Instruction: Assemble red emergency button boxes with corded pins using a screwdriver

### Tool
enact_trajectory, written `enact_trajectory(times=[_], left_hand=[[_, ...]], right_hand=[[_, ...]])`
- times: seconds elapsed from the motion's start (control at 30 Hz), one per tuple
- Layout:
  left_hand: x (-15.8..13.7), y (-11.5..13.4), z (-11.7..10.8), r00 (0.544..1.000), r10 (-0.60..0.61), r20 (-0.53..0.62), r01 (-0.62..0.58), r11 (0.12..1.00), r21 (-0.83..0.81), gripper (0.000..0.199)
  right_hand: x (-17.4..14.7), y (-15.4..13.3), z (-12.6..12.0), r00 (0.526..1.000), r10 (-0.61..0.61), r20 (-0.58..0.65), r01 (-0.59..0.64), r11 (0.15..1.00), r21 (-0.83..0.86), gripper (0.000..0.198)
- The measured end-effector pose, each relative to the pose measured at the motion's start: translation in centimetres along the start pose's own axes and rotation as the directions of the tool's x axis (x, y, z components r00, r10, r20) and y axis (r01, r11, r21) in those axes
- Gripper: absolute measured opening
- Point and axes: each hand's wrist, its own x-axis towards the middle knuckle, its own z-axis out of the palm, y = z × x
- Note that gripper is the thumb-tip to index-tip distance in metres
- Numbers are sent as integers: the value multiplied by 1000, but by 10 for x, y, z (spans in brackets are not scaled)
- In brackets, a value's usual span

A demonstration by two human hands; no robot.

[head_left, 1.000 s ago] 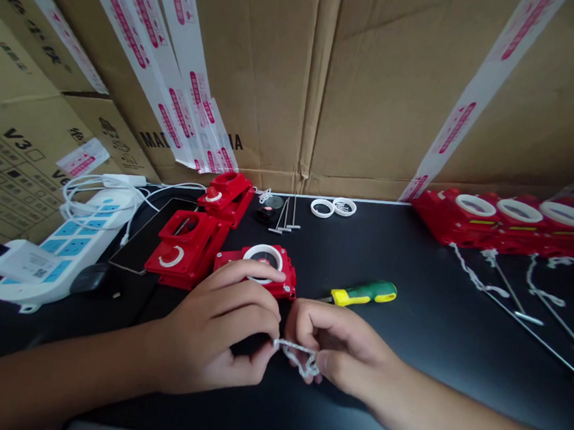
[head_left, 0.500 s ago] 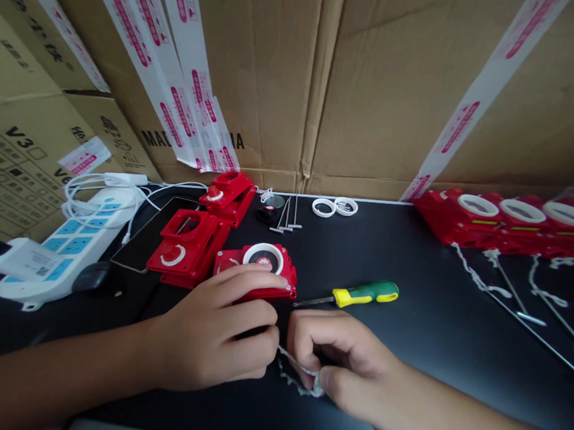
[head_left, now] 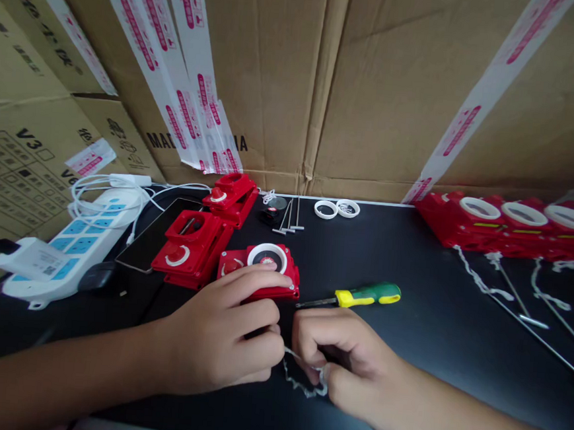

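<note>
Between both hands a thin whitish cord hangs in a loop over the black table. My right hand pinches it between thumb and forefinger. Against the cord's other end, my left hand is closed, its lower fingers curled. The left forefinger reaches out over a red plastic box with a white ring around a dark round centre. Its near side is partly covered by that hand. Just beyond my right hand lies a screwdriver with a green and yellow handle, its tip towards the red box.
Red housings lie stacked at left beside a phone and a white power strip. Metal T-shaped rods and white rings lie at the back. More red boxes with cords stand right. Cardboard walls the table's back.
The whole view has shifted slightly to the right. The cord loop between my hands hangs a little differently; both hands keep nearly the same grip.
</note>
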Motion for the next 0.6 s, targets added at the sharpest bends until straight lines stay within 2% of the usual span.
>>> enact_trajectory(times=[0.1, 0.2, 0.3, 0.37, 0.6], left_hand=[[0, -2, 2, 997, -73, -17, 72, 997, -42, 16], [1, -3, 3, 993, -120, -17, 119, 992, -53, 17], [2, -3, 3, 993, -114, -7, 114, 993, -37, 16], [2, -2, 3, 994, -104, -14, 103, 994, -33, 15], [5, 0, 1, 990, -142, -24, 140, 987, -82, 17]], right_hand=[[-4, -1, -3, 998, 3, -56, -12, 988, -152, 18], [-7, 2, -1, 985, 5, -175, -45, 973, -226, 14], [-5, 8, 4, 980, 22, -198, -69, 970, -231, 22], [-1, 11, 6, 983, 16, -184, -55, 977, -205, 20], [3, 12, 6, 967, -10, -253, -33, 986, -166, 15]])
